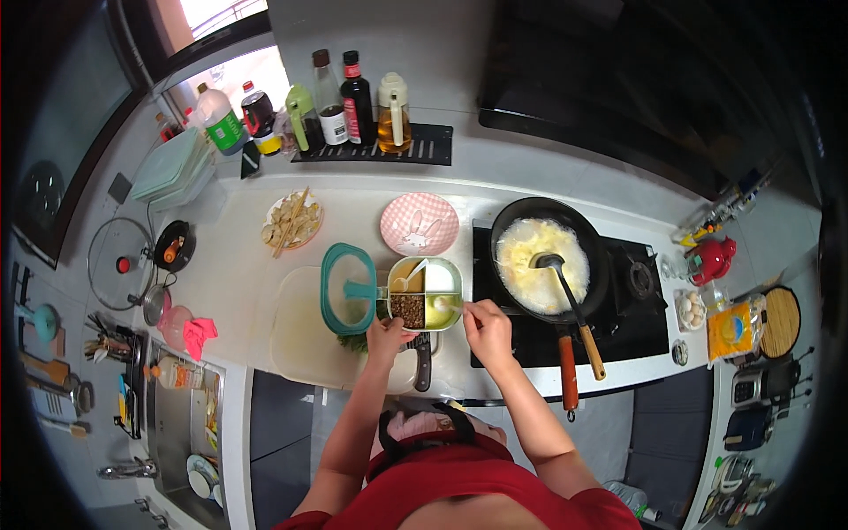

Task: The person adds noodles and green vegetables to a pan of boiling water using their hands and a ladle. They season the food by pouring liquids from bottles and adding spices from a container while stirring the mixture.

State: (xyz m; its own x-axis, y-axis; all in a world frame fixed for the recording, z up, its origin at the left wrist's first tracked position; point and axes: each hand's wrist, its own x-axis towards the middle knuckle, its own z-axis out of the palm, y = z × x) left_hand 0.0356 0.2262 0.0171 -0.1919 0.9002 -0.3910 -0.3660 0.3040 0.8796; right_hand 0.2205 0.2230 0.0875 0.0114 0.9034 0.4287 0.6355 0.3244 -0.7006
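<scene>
A four-part seasoning box (424, 293) with its teal-rimmed lid (348, 289) raised to the left sits before me. My left hand (387, 339) grips its lower left edge. Between the fingers of my right hand (488, 330) is a small spoon (450, 307), its bowl in the lower right compartment. Another white spoon (415, 271) rests in the upper left, brown compartment. To the right, a black wok (550, 258) of pale, yellowish egg-like food in liquid is on the stove, a black spatula (572, 291) leaning in it. A kitchen knife (423, 364) lies by my left hand.
Behind the box is a pink checked plate (419, 224). A plate of pale food pieces (292, 222) with chopsticks (290, 225) lies further left. Bottles (358, 99) line the back shelf. The wok's handle (568, 371) juts past the counter edge. The sink (187, 437) is at lower left.
</scene>
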